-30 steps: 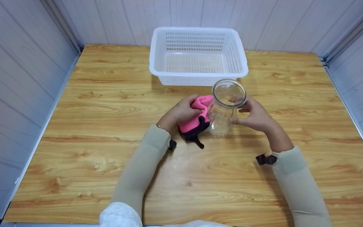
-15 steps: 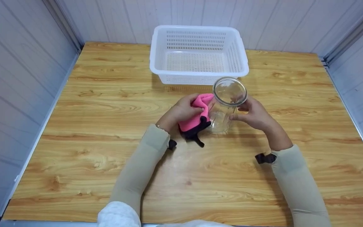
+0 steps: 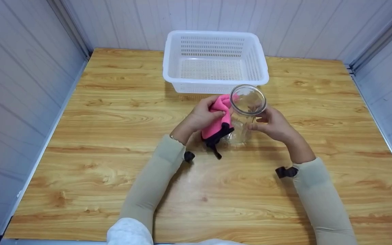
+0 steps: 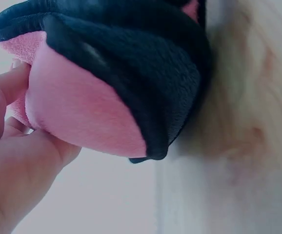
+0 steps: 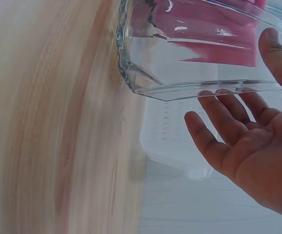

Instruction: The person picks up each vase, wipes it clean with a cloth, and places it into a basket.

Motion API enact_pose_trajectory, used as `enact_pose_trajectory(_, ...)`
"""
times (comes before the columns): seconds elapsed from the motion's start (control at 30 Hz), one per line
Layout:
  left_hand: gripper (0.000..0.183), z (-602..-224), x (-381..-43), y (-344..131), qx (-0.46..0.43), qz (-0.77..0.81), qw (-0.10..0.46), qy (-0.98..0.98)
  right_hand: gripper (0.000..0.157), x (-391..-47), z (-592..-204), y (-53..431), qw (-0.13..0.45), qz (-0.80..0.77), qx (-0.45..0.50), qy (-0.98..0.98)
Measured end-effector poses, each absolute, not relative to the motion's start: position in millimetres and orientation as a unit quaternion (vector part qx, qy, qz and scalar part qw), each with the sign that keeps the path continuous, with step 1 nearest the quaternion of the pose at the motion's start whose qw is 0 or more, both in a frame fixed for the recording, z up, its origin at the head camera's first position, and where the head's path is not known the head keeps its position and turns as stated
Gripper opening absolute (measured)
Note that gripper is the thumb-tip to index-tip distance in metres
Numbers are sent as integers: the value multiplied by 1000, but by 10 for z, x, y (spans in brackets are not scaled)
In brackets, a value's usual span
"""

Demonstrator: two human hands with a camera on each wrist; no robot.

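My left hand (image 3: 202,114) pinches a folded pink cloth with black edging (image 3: 214,127) between thumb and fingers. In the left wrist view the cloth (image 4: 87,97) looks soft, and its black part hangs toward the wooden surface. Just right of it stands a clear glass jar (image 3: 242,127), its round mouth tipped toward the camera. My right hand (image 3: 277,124) holds the jar's right side with thumb and fingers. Through the glass (image 5: 155,87), the right wrist view shows the pink cloth against its far side. The top of the cloth reaches the jar's rim.
A white plastic basket (image 3: 216,81) with slotted walls stands behind the jar, near the back wall. The wooden table (image 3: 202,200) is bounded by pale panels (image 3: 19,85) on the left, right and back.
My left hand has shifted slightly right and away from me with the cloth, bringing its top up to the jar's rim. The jar and right hand have barely moved.
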State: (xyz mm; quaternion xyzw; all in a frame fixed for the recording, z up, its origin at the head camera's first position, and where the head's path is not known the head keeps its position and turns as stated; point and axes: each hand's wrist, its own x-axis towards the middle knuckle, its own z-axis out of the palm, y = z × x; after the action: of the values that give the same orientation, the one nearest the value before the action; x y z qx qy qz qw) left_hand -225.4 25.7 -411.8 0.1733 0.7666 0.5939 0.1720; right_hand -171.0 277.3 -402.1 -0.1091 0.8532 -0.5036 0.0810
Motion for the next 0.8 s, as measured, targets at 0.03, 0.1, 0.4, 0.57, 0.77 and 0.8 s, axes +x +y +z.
enact_pose_trajectory(0.03,49,-4100,-2254,263,178,593,166,767,62,-1711,-4023,2773,80,-503,-110,853)
enact_pose_trajectory(0.1,47,-4057,-2249,274,185,595,154,767,63,-1711,-4025,2771,80,-503,-114,853)
enact_pose_trajectory(0.4,41,-3927,-2244,272,204,574,170,774,66,-1711,-4036,2762,85,-532,-132,832)
enact_pose_trajectory(0.57,49,-3948,-2254,236,216,550,212,779,68,-1717,-4047,2755,85,-535,-138,829)
enact_pose_trajectory(0.77,55,-4011,-2256,231,236,526,218,787,67,-1713,-4057,2760,78,-524,-143,836)
enact_pose_trajectory(0.8,56,-4027,-2256,233,237,525,218,788,67,-1713,-4062,2763,77,-523,-143,837)
